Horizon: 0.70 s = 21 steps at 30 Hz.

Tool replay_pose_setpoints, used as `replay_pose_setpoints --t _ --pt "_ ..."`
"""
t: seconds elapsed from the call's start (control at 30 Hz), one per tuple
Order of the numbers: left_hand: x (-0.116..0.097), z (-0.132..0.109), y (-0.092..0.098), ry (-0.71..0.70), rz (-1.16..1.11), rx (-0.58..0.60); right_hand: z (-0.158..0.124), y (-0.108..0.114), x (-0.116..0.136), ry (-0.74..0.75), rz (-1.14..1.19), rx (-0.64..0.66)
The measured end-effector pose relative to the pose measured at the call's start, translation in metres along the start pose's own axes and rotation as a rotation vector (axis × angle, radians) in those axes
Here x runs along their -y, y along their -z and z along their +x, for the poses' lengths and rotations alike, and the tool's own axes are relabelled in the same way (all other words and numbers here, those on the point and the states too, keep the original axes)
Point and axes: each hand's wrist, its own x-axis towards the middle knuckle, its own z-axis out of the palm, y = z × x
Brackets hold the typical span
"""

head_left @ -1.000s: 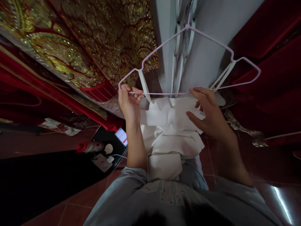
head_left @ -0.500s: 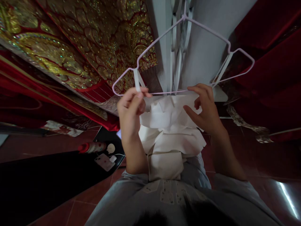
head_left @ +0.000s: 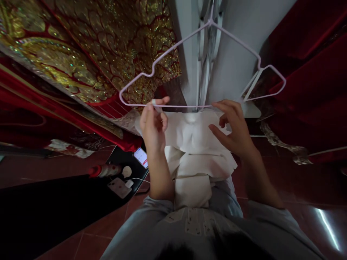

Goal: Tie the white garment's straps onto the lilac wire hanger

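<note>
One strap (head_left: 154,102) held by the left hand (head_left: 155,124), right hand (head_left: 230,124) unclenched at the hanger (head_left: 233,35) — cloth (head_left: 193,142) below both, probably soft, light; best held by straps.

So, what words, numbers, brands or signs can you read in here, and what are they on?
None I can read for sure.
Lit phone screen: lines too small and blurred.
Pale phone back: a small mark, too unclear to name.
Bottle: pattern too blurred to tell if there's writing.
Grey shirt: tiny marks on its patches, unreadable.
Hanger and white cloth: no writing shows.
</note>
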Motion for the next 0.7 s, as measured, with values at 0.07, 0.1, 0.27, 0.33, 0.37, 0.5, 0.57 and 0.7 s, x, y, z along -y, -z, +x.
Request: replay_pose_setpoints --t 0.07,0.1,0.27,0.33,0.37,0.5,0.57,0.7 --pt "0.006 -0.006 -0.015 -0.032 -0.042 -0.007 0.003 0.002 -0.002 -0.006 0.085 -0.132" --pt "0.008 -0.007 -0.02 -0.039 -0.054 -0.023 0.006 0.005 -0.003 -0.016 0.134 -0.258" --pt "0.014 -0.01 -0.024 0.007 0.015 -0.044 0.031 0.034 0.009 -0.283 0.299 -0.472" --pt "0.014 -0.009 -0.022 -0.004 0.057 -0.034 0.042 0.044 0.017 -0.391 0.324 -0.318" --pt "0.014 -0.009 -0.021 -0.024 0.063 -0.027 0.048 0.047 0.018 -0.404 0.326 -0.299" --pt "0.013 -0.007 -0.018 -0.087 0.042 0.011 0.058 0.056 0.009 -0.347 0.225 -0.427" --pt "0.013 -0.006 -0.018 -0.087 0.032 0.023 0.056 0.059 0.004 -0.389 0.162 -0.428" --pt "0.014 -0.005 -0.019 -0.067 0.074 -0.002 0.054 0.059 0.018 -0.458 0.225 -0.284"
